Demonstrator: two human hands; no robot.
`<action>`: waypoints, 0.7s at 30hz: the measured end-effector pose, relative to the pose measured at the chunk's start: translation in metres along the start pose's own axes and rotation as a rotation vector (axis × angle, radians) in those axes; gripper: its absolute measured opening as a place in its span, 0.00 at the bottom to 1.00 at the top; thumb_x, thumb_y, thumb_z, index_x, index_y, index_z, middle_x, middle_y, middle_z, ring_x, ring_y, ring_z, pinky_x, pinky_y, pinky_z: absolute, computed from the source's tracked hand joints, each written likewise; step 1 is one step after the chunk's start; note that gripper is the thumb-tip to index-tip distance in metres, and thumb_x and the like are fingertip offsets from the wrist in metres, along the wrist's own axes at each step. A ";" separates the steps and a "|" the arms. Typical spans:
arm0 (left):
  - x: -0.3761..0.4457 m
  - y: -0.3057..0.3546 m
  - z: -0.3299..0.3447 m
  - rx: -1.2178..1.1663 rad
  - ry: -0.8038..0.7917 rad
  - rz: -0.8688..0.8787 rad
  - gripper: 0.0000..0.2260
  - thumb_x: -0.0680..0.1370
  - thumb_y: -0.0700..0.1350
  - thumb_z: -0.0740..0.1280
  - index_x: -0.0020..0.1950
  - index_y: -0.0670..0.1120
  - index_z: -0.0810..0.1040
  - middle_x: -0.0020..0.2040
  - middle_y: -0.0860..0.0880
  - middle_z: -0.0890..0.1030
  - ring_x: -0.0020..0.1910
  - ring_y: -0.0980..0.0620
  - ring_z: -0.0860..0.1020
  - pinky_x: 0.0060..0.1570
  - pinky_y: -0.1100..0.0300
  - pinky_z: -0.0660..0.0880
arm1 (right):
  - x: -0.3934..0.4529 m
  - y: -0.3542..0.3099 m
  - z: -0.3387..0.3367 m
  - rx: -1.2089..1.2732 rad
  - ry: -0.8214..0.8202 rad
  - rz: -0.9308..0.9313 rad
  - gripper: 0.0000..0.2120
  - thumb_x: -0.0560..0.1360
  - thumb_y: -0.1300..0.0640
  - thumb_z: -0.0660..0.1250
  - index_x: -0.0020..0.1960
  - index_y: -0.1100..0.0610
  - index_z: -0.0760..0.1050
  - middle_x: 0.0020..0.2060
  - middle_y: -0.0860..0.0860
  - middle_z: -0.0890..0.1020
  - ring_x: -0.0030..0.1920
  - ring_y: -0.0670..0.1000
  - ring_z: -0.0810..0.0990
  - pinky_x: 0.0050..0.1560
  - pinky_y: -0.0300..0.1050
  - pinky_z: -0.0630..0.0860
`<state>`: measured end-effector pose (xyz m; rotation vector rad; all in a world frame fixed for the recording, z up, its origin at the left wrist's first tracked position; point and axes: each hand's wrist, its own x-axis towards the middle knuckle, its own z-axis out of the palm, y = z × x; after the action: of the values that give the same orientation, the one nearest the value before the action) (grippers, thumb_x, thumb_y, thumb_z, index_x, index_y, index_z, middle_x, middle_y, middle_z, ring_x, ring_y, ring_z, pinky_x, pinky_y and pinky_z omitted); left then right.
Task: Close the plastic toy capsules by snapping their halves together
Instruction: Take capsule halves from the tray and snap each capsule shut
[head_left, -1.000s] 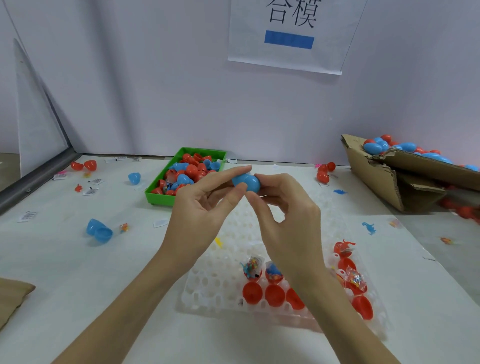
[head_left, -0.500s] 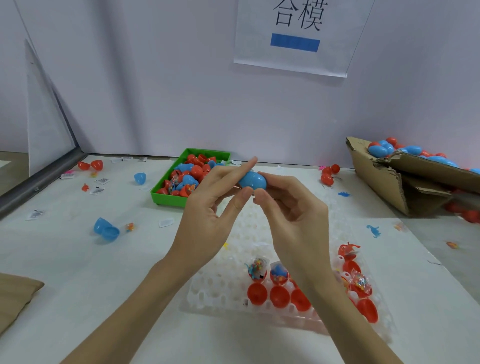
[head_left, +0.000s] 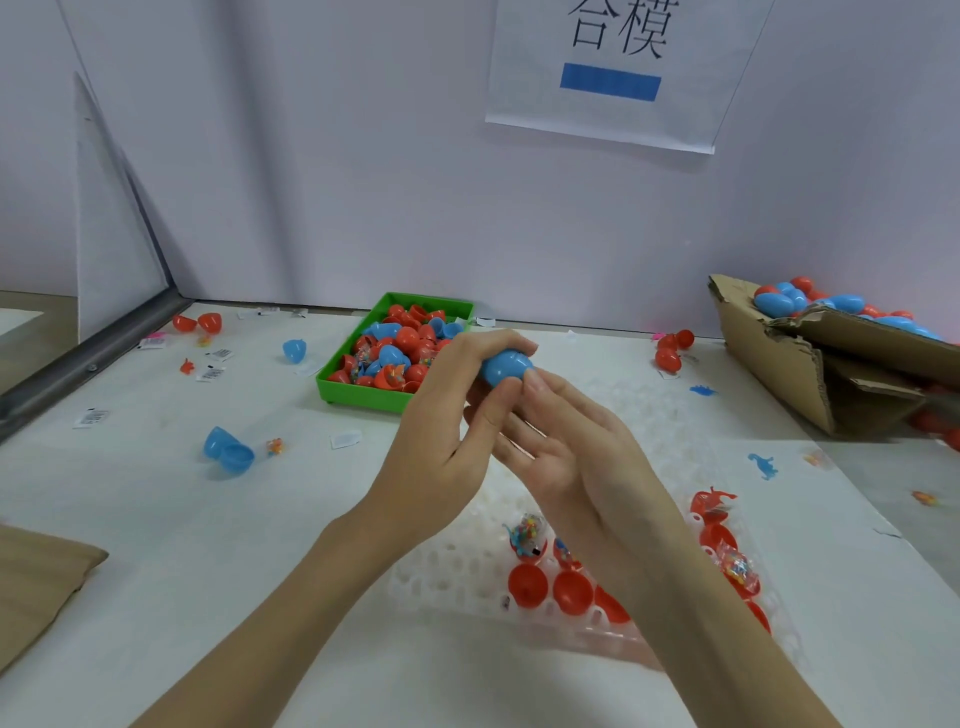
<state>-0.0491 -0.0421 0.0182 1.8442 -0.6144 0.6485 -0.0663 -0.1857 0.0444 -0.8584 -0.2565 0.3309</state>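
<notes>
Blue capsule (head_left: 505, 365) gripped in your left hand (head_left: 447, 441); your right hand (head_left: 566, 447) lies relaxed, fingertips touching it.
Open red halves (head_left: 550, 587) await in the near white tray (head_left: 441, 582).

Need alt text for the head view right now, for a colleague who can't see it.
The left hand grips a blue capsule above a white tray, while the right hand touches it with straight fingers. The tray holds open red halves; a green bin of capsule pieces sits behind.

Paper sign (head_left: 613, 67) on the wall (blue bar), brown cardboard sheet (head_left: 36, 577), scattered labels (head_left: 213, 373)
</notes>
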 end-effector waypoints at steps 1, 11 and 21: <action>0.001 -0.001 0.000 0.015 0.002 0.006 0.12 0.86 0.43 0.60 0.69 0.46 0.74 0.62 0.54 0.78 0.65 0.45 0.77 0.63 0.59 0.75 | 0.000 -0.002 -0.001 0.012 -0.013 0.018 0.18 0.81 0.61 0.66 0.69 0.67 0.74 0.63 0.63 0.82 0.65 0.60 0.81 0.61 0.50 0.81; 0.000 -0.003 -0.005 0.132 -0.041 0.025 0.13 0.87 0.48 0.59 0.70 0.48 0.73 0.64 0.55 0.78 0.65 0.50 0.77 0.63 0.60 0.74 | -0.002 -0.002 -0.002 -0.168 0.105 -0.123 0.15 0.81 0.56 0.68 0.61 0.66 0.80 0.56 0.62 0.86 0.58 0.60 0.85 0.55 0.46 0.83; -0.010 -0.004 0.004 0.377 -0.047 0.060 0.19 0.86 0.56 0.56 0.74 0.49 0.68 0.66 0.54 0.74 0.65 0.57 0.72 0.67 0.63 0.70 | -0.003 0.001 -0.004 -0.258 0.265 -0.141 0.12 0.77 0.52 0.70 0.55 0.58 0.86 0.52 0.57 0.88 0.53 0.57 0.87 0.53 0.44 0.83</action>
<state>-0.0527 -0.0437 0.0074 2.2024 -0.6100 0.8048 -0.0675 -0.1896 0.0408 -1.1205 -0.1127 0.0504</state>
